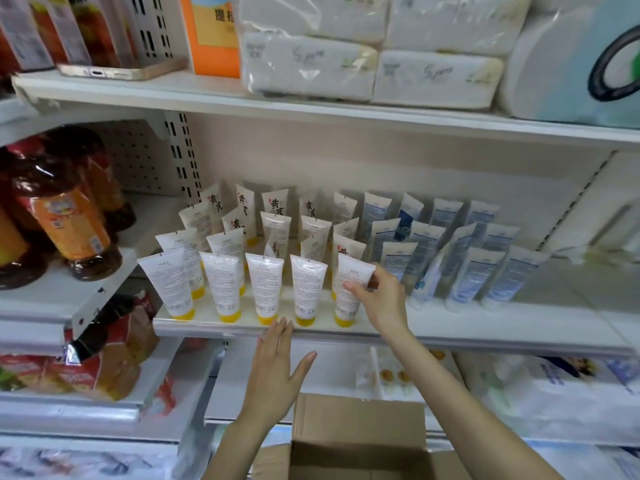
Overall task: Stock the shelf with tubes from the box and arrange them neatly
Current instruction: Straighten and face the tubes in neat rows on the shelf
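Right hand (381, 301): I pinch the rightmost near-row tube (348, 299), standing on its cap.
Left hand (273, 368): fingers straight, holding nothing, at the shelf (485, 337) edge.

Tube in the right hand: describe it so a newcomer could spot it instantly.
Look at the middle shelf, where white tubes with yellow caps stand cap-down. Take the front row and go to its right end, beside the blue-printed tubes. That tube is the only one pinched by the right hand.

Bare forearms (460, 403) end in a slim-fingered left hand (277, 368) and right hand (379, 299), nails short.
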The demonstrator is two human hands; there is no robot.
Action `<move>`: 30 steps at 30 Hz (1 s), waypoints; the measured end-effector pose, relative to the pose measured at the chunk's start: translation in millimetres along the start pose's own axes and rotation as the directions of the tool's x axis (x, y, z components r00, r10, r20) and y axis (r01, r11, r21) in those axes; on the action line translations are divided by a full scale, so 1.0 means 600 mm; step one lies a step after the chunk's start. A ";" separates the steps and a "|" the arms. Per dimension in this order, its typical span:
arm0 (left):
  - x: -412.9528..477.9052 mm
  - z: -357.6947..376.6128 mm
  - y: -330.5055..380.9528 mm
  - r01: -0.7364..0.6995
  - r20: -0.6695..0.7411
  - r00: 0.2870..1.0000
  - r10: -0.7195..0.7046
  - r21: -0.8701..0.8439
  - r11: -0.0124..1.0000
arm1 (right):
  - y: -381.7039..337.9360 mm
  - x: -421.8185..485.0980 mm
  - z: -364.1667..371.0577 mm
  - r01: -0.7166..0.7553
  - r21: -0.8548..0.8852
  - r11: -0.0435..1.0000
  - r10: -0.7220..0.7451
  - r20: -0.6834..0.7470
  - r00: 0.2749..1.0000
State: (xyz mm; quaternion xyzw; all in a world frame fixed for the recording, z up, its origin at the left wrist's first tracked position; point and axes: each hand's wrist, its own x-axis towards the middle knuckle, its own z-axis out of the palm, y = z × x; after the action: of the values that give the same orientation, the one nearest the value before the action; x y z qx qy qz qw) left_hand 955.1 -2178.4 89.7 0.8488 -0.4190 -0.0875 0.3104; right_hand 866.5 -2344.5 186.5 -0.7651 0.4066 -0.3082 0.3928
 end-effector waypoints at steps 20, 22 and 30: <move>-0.031 -0.052 -0.003 -0.012 -0.053 0.999 0.002 -0.196 0.981 | 0.017 -0.027 -0.043 0.004 0.033 0.999 -0.009 0.140 0.990; -0.043 -0.062 -0.004 -0.020 -0.062 0.998 0.008 -0.187 0.982 | 0.018 -0.034 -0.050 0.021 0.018 1.000 -0.024 0.138 0.990; -0.066 -0.128 -0.001 -0.044 -0.274 0.961 -0.018 -0.219 0.975 | 0.016 -0.073 -0.067 0.007 0.101 0.995 -0.019 0.121 0.993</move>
State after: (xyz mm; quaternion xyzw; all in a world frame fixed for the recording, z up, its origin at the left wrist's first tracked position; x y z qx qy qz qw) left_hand 961.8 -2113.0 145.6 0.8098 -0.3649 -0.0134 0.4592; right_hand 810.2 -2324.2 191.6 -0.7644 0.3611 -0.2836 0.4527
